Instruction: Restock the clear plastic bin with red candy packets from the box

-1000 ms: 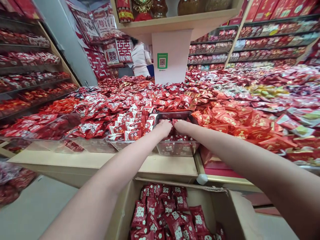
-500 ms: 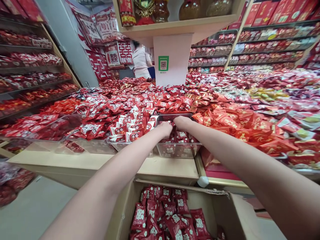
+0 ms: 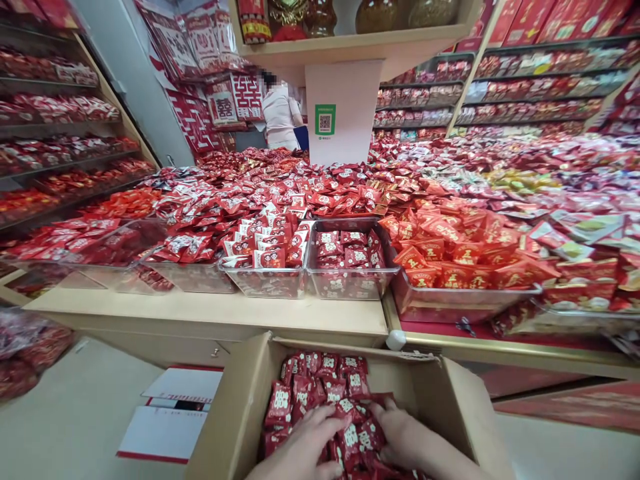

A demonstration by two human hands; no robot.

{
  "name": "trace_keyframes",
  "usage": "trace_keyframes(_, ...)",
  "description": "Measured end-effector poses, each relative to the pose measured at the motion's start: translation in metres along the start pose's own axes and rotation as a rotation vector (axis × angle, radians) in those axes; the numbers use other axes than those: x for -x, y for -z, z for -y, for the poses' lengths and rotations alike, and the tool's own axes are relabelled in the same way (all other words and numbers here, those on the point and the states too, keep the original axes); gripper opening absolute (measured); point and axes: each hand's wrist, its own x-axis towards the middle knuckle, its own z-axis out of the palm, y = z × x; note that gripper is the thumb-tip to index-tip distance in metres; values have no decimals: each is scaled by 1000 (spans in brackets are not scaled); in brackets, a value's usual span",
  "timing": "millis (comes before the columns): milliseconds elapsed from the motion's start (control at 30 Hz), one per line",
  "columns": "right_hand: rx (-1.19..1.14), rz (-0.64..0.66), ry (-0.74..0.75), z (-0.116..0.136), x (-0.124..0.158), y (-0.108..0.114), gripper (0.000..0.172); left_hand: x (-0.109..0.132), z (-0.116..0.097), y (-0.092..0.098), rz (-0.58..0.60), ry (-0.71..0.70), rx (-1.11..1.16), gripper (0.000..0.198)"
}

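Observation:
A cardboard box (image 3: 240, 400) with dark red packets (image 3: 280, 402) in it stands low in front of the counter. Inside it, my left hand (image 3: 307, 443) lies over the packets with its fingers apart. To its right my right hand (image 3: 403, 433) touches the packets, its fingers spread and partly sunk among them. Some packets lie between the two hands. Up on the counter, a clear plastic bin (image 3: 353, 283) holds matching dark red packets standing in rows.
Bins of white-and-red packets (image 3: 270, 259) and orange-red packets (image 3: 465, 273) flank the clear bin. The counter edge (image 3: 200, 319) runs behind the box. White cartons (image 3: 163, 430) lie on the floor at left. A person (image 3: 281, 117) stands at the back.
Both hands have come down from the clear bin on the counter into the cardboard box. The rows of packets in that bin are now uncovered. The view has shifted slightly.

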Motion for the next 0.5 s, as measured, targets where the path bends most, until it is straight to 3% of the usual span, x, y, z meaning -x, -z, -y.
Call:
trace_keyframes(67,-8,-40,-52,-1,-7,-20,58,1,-3,-10,-14,-6,10,53)
trace_keyframes(200,2,-77,-83,-3,-7,-28,53,7,-17,-6,-158,-34,16,36)
trace_keyframes(300,1,-137,-68,-8,-7,-25,47,11,-22,3,-200,-46,55,31)
trace_keyframes(400,-58,-270,-17,-13,-5,-15,28,10,-24,7,-270,-45,119,27)
trace_keyframes(500,-199,-359,41,-17,3,3,17,1,-29,2,-347,-22,310,31)
